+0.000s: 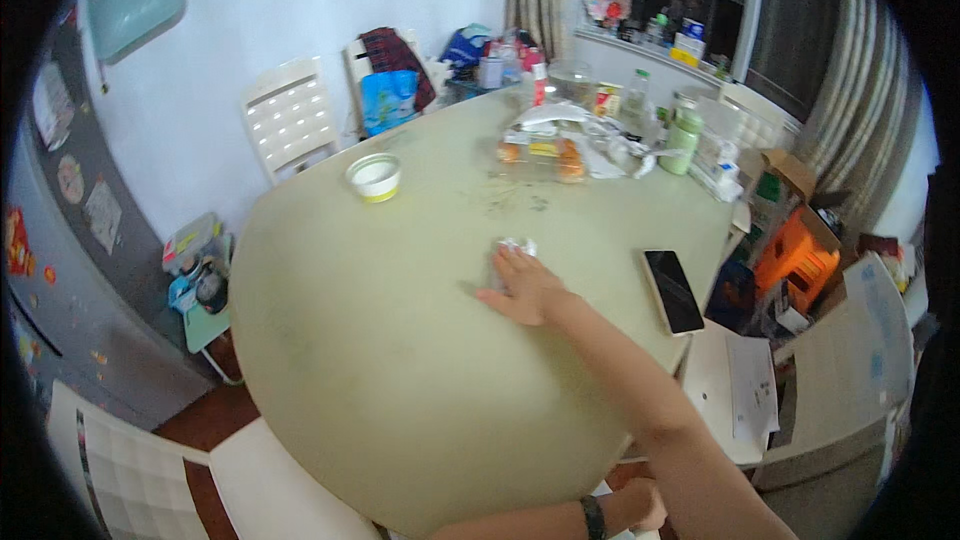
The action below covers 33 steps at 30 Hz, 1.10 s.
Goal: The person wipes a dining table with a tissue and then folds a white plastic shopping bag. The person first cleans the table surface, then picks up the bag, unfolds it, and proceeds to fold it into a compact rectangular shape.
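Note:
My right hand [521, 289] lies palm down on the pale green table [360, 330], its fingers over a crumpled white tissue [517, 246] that shows past the fingertips. My left hand [641, 504], with a black band on the wrist, is low in the picture beside my right forearm; its fingers are partly hidden. A dark-screened phone [673, 292] rests near the table's right edge. Farther back on the left stands a white bowl [375, 178] with a green and yellow rim and base. Dark smudges mark the tabletop beyond my right hand.
At the table's back are packaged bread [540, 157], crumpled white plastic bags [600, 139], a light green bottle [681, 141] and a clear bottle [636, 99]. White chairs [292, 116] surround the table. An orange stool [796, 259] and boxes stand at the right.

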Each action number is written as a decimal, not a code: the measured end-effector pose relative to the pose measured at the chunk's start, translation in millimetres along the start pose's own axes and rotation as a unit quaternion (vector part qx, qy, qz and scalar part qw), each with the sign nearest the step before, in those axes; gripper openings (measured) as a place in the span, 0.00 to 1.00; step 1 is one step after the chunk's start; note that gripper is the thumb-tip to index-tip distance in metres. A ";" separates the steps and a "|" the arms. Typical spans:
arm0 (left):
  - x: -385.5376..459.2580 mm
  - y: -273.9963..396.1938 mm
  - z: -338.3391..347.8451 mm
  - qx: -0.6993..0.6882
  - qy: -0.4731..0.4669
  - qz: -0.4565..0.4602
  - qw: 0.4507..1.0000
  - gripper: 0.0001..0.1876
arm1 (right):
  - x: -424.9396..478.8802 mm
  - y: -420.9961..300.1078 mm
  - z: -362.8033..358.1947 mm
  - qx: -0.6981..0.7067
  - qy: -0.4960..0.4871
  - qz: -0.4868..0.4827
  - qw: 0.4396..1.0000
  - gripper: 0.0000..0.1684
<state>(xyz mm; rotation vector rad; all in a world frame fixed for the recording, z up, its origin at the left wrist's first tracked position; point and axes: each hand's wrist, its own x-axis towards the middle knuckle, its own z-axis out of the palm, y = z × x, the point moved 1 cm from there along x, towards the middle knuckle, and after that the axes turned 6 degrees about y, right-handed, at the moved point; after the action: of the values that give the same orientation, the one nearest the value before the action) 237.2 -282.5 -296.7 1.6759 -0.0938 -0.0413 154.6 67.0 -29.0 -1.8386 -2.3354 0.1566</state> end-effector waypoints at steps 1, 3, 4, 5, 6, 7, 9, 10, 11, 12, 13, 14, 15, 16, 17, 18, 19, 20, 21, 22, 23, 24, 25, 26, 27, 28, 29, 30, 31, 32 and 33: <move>13.3 -79.3 17.6 -0.131 0.075 0.096 0.984 0.17 | 13.3 -34.1 5.1 -0.020 0.008 -0.012 1.000 0.52; 8.2 -86.7 15.1 -0.113 0.083 0.072 0.987 0.17 | 13.5 -43.9 17.9 -0.058 0.029 0.013 0.998 0.54; 4.2 -78.2 12.6 -0.101 0.079 0.064 0.990 0.17 | 3.2 -38.5 13.1 -0.047 0.022 0.006 0.999 0.54; 0.1 -69.3 8.2 -0.087 0.079 0.057 0.991 0.17 | -8.3 -36.9 7.6 -0.035 0.015 -0.005 0.999 0.55; -7.6 -43.9 -0.3 -0.056 0.053 0.035 0.996 0.17 | -21.1 -33.4 4.1 -0.025 0.009 -0.016 1.000 0.55; -23.7 14.1 -22.7 0.051 -0.001 -0.023 0.998 0.18 | -37.7 -21.9 9.2 -0.040 0.020 -0.047 0.998 0.56; -56.3 144.2 -70.8 0.312 -0.140 -0.137 0.930 0.20 | -78.8 -11.1 16.6 -0.049 0.035 -0.105 0.993 0.56; -68.8 175.9 -82.3 0.346 -0.145 -0.157 0.914 0.21 | -98.5 -20.8 14.5 -0.041 0.043 -0.150 0.987 0.56; -76.5 184.3 -86.8 0.339 -0.110 -0.132 0.925 0.21 | -120.0 -26.9 13.7 -0.040 0.048 -0.173 0.983 0.55; -82.3 192.1 -89.9 0.332 -0.081 -0.105 0.934 0.21 | -138.0 -28.7 9.5 -0.039 0.051 -0.192 0.979 0.54; -93.8 215.7 -99.5 0.330 -0.070 -0.051 0.940 0.21 | -150.5 -24.4 2.4 -0.034 0.045 -0.190 0.980 0.52; -102.8 238.7 -108.5 0.330 -0.065 0.008 0.942 0.21 | -162.9 -17.8 -3.5 -0.030 0.040 -0.181 0.982 0.51; -114.4 263.6 -119.0 0.330 -0.052 0.063 0.940 0.21 | -170.1 -17.7 -8.5 -0.020 0.037 -0.177 0.983 0.49; -102.7 231.7 -104.3 0.330 -0.044 0.029 0.943 0.21 | -165.2 -22.5 -17.7 0.060 0.027 -0.164 0.984 0.45; -96.1 197.6 -96.4 0.328 -0.044 0.004 0.944 0.21 | -155.3 -25.7 -31.4 0.140 0.016 -0.151 0.978 0.42; -91.9 191.3 -94.4 0.325 -0.055 -0.012 0.944 0.21 | -151.9 -22.0 -42.2 0.214 0.005 -0.123 0.969 0.39; -88.8 184.4 -94.5 0.320 -0.074 -0.019 0.944 0.21 | -146.7 -20.9 -44.7 0.168 0.046 -0.122 0.977 0.36; -85.8 178.2 -94.4 0.319 -0.084 -0.034 0.943 0.20 | -136.0 -22.1 -43.2 0.121 0.085 -0.123 0.981 0.32; -83.0 180.0 -95.8 0.318 -0.097 -0.046 0.942 0.19 | -126.2 -21.0 -40.9 0.073 0.126 -0.121 0.982 0.29; -81.8 188.5 -94.6 0.322 -0.104 -0.066 0.939 0.18 | -116.3 -16.1 -34.0 0.033 0.113 -0.107 0.987 0.26; -81.3 199.1 -93.3 0.325 -0.111 -0.086 0.935 0.17 | -103.1 -9.2 -24.0 -0.007 0.100 -0.093 0.991 0.24; -81.9 209.4 -91.7 0.326 -0.118 -0.106 0.932 0.15 | -91.9 -4.4 -14.9 -0.046 0.085 -0.078 0.992 0.21; -83.8 216.9 -90.4 0.324 -0.124 -0.130 0.929 0.14 | -82.4 -4.0 -9.2 -0.042 0.088 -0.065 0.993 0.19; -85.0 221.3 -89.9 0.323 -0.130 -0.153 0.925 0.14 | -72.6 -3.6 -6.7 -0.039 0.091 -0.052 0.994 0.18; -85.2 222.2 -91.8 0.333 -0.143 -0.187 0.913 0.15 | -59.2 -5.3 -3.0 -0.034 0.094 -0.045 0.994 0.16; -82.6 224.2 -91.5 0.342 -0.157 -0.213 0.901 0.16 | -46.2 -5.6 0.0 -0.027 0.076 -0.019 0.997 0.15; -79.1 224.3 -90.4 0.352 -0.172 -0.239 0.889 0.17 | -32.6 -5.8 2.6 -0.020 0.057 0.008 0.998 0.14; -73.9 206.4 -84.0 0.359 -0.146 -0.176 0.905 0.19 | -18.3 -8.0 3.8 -0.014 0.042 0.031 0.999 0.13; -72.6 200.5 -82.1 0.352 -0.141 -0.140 0.915 0.19 | -6.0 -9.3 2.8 -0.025 0.047 0.060 0.997 0.13; -69.7 195.4 -81.0 0.347 -0.139 -0.121 0.919 0.19 | 4.9 -10.0 2.0 -0.035 0.052 0.089 0.994 0.13; -69.7 195.3 -83.5 0.342 -0.139 -0.118 0.922 0.20 | 14.5 -11.4 3.9 -0.041 0.057 0.116 0.991 0.13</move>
<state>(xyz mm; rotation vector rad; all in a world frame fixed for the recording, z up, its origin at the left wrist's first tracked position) 167.4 -214.1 -95.7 2.3683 -0.1290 -0.4777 139.6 78.5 -29.8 -2.0968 -2.0770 -0.0168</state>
